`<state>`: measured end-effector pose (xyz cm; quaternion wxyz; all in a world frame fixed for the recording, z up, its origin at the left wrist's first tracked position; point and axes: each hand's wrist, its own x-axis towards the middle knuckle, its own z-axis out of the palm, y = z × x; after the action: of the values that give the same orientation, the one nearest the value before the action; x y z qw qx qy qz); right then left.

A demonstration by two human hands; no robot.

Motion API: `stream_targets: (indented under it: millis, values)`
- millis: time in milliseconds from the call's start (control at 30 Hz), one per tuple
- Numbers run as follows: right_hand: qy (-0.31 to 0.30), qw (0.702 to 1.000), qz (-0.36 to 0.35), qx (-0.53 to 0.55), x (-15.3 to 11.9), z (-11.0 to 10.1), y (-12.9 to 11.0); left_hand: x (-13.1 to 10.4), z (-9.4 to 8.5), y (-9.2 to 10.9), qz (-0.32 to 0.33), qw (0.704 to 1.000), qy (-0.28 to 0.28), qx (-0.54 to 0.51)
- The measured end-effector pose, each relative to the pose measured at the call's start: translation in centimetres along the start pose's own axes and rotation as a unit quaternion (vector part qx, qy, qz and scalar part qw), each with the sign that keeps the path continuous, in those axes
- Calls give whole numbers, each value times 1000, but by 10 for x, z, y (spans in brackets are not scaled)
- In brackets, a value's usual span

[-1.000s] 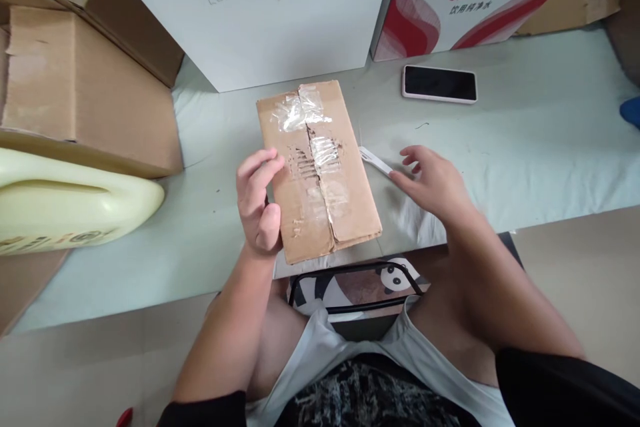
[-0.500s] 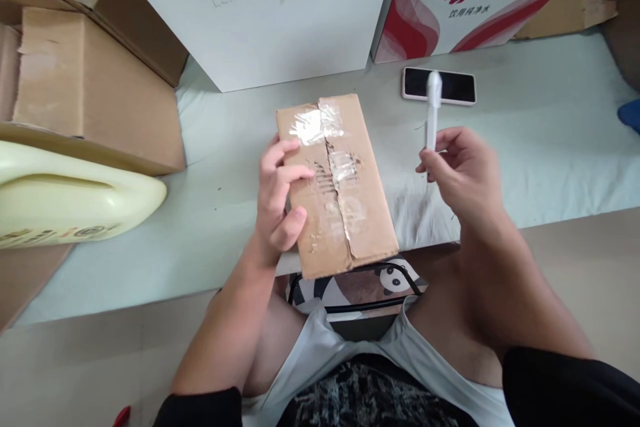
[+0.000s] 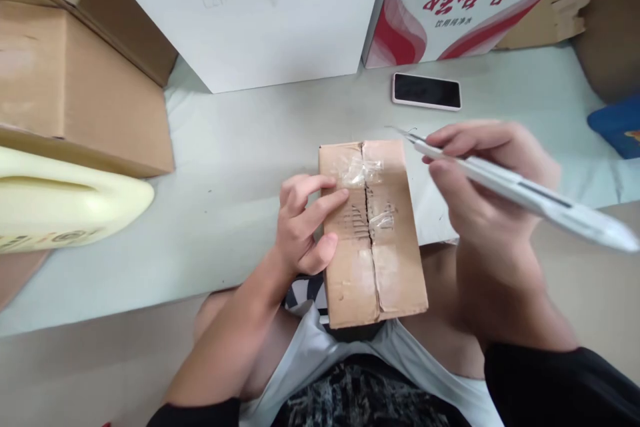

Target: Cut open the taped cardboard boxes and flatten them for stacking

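Note:
A small brown cardboard box (image 3: 397, 267) juts over the front edge of the bench, its centre seam running lengthwise under crinkled clear tape. My left hand (image 3: 305, 223) grips the box by its left side, fingers and thumb resting on the top face and the palm against the side. Above and right of the box, my right hand (image 3: 500, 193) is closed around a slim white utility knife (image 3: 530, 195). The knife's thin tip points left toward the box's far end, apart from it; the thick handle end sticks out to the right, blurred by motion.
A phone (image 3: 427, 91) lies behind the box on the pale cloth-covered bench (image 3: 235, 213). Large white carton (image 3: 285, 20) and red-and-white carton (image 3: 450, 13) stand at the back. On the left are a cardboard box (image 3: 115, 93) and a yellow jug (image 3: 75, 193); a blue object (image 3: 617, 127) is far right.
The box has shifted right and toward my body with my left hand. My right hand has turned the utility knife from upright to pointing left, bringing its thin tip toward the box.

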<state>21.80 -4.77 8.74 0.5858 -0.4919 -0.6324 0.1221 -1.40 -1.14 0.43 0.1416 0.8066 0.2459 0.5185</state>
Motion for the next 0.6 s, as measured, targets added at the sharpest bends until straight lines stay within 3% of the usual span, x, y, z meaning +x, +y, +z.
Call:
stream_targets:
  millis: [100, 267, 600]
  values:
    - [-62, 994, -9, -87, -4, 3, -11, 1, 4, -3, 20, 1000, 12, -4]
    - [-109, 986, -38, -117, -9, 13, -18, 2, 5, -6, 23, 998, -30, -40]
    - [-109, 976, -77, -172, -15, 21, -15, 1, 5, -7, 21, 999, -31, -26]
